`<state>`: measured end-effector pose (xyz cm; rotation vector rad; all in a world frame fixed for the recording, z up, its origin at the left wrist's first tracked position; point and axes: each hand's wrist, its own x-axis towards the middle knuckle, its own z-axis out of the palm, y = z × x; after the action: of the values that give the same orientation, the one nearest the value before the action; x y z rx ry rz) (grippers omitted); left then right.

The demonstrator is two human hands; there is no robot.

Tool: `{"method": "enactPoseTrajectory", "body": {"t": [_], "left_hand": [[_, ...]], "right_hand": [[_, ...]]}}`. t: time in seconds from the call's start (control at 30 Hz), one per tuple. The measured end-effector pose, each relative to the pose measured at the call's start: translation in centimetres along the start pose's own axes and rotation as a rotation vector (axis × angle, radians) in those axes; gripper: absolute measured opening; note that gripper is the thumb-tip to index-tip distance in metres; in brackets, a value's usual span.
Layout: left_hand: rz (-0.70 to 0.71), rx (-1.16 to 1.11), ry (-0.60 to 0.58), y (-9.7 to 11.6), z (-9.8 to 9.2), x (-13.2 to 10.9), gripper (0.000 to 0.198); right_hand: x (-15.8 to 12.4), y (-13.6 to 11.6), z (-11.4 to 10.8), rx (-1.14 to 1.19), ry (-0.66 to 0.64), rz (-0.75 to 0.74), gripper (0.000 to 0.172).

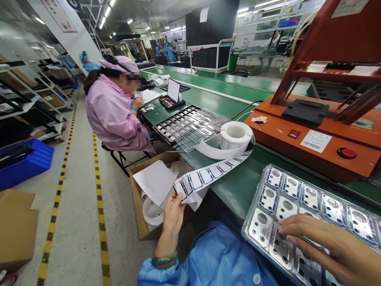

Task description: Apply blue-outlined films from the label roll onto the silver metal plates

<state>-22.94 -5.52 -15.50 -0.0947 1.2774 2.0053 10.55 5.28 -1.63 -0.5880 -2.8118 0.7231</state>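
My left hand (173, 212) pinches the free end of a white adhesive-label strip (205, 175) printed with dark blue frame outlines. The strip curves back to a white roll (236, 136) standing on the green bench. At the lower right, my right hand (324, 242) lies over a clear plastic tray (252, 208), fingers stretched out and fingertips touching a compartment. Rows of silver metal plates (262, 227) with round holes fill this tray; several in the upper rows carry blue outlines. My palm hides part of the lower right rows.
An orange-red press machine (315, 139) stands beyond the tray. A cardboard box (138, 212) with paper scraps sits below the bench edge. Another tray of parts (178, 123) lies on the green bench (232, 188). A co-worker in pink (114, 113) sits at the left.
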Motion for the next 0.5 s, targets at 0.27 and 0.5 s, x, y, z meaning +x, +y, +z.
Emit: {"method": "enactPoseTrajectory", "body": {"t": [0.27, 0.5], "left_hand": [[0.059, 0.009, 0.008, -0.4, -0.1, 0.2, 0.027], [0.157, 0.080, 0.053, -0.7, -0.2, 0.0, 0.044]], "right_hand": [[5.6, -2.9, -1.3, 0.040, -0.133, -0.126, 0.021], [15.4, -4.7, 2.4, -0.076, -0.109, -0.404, 0.018]]}}
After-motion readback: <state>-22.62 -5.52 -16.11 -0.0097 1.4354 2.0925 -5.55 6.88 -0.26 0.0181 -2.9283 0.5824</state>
